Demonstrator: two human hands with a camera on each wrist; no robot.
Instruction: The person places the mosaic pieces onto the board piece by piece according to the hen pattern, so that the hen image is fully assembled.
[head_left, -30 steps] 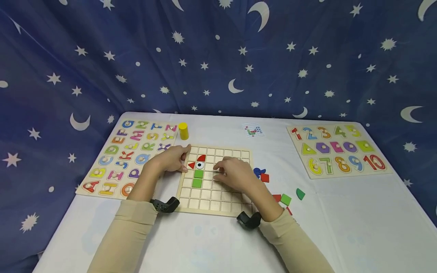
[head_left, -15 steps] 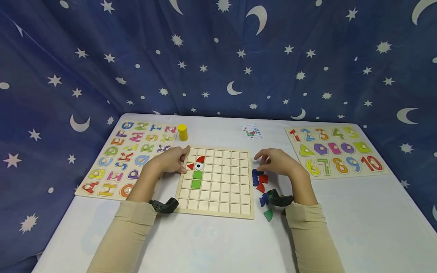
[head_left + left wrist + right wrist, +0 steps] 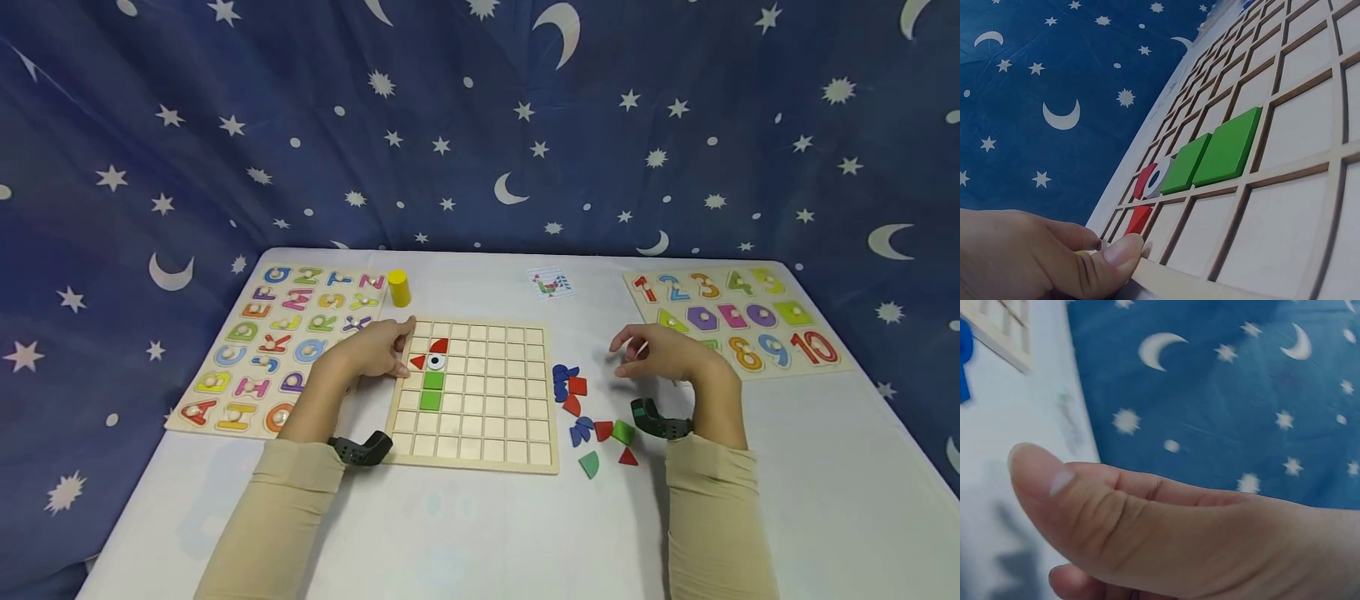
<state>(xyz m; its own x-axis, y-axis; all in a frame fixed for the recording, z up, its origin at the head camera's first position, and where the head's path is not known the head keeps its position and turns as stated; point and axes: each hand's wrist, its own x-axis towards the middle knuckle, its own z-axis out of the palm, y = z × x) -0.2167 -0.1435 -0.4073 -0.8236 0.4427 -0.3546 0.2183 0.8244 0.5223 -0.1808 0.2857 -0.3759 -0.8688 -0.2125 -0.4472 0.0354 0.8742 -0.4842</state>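
Board (image 3: 495, 408), lt wood, gridded, 2 grn tiles (image 3: 432, 381), 1 eye pc (image 3: 436, 362)

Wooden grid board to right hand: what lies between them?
In the head view, blue pieces and a red square lie off the right edge of the wooden grid board; from there to the right hand, just white tabletop.

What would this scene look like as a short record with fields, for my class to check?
Grid board: wooden, on white table
Pieces on board: red triangle, curved red piece, eye tile, two green squares
Loose pieces: red, blue and green, right of board
Picture card: behind board
Yellow cylinder: upright, beside letter puzzle
Number puzzle: far right
Left grip: holding board's left edge
Right grip: right of loose pieces, no piece visible in it
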